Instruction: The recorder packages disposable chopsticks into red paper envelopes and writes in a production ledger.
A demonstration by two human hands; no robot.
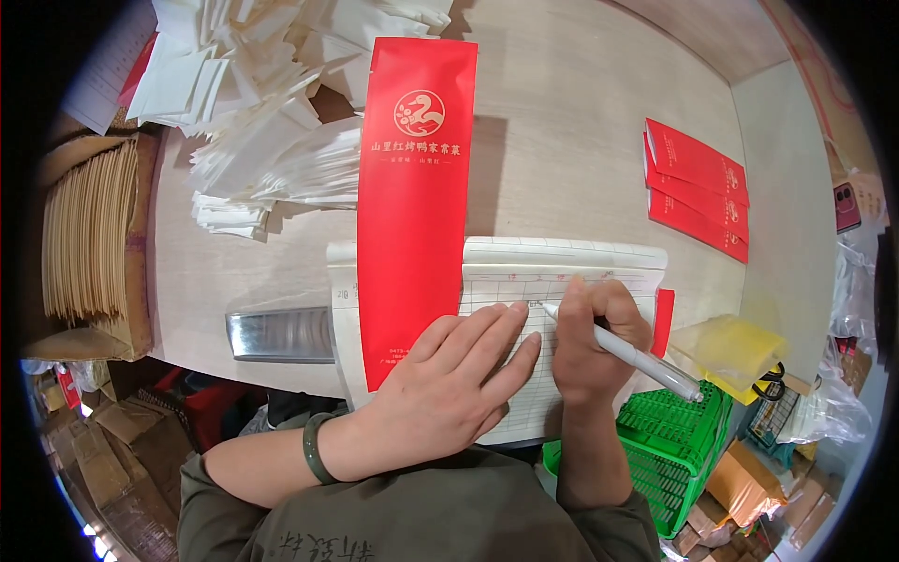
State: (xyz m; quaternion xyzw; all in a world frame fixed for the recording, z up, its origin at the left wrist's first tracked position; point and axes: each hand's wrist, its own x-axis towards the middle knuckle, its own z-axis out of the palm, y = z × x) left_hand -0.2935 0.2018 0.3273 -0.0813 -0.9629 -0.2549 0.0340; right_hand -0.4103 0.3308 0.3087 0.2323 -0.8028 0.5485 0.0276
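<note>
A ruled notebook (562, 258) lies open at the table's near edge, its top pages curled over. My right hand (599, 342) grips a white pen (655, 370), its tip touching the page among some handwriting. Flat on the page and on the lower end of a long red paper sleeve (412, 225) rests my left hand (459, 370), fingers spread. The sleeve has a gold bird emblem and lies lengthwise across the notebook's left part. A green bangle (318, 450) circles my left wrist.
White folded paper sleeves (281, 159) are heaped at the far left, beside a cardboard box (140, 244) of brown sticks or sleeves. A metal block (279, 335) sits left of the notebook. Red packets (698, 192) lie far right; a green crate (674, 440) stands below the table's right edge.
</note>
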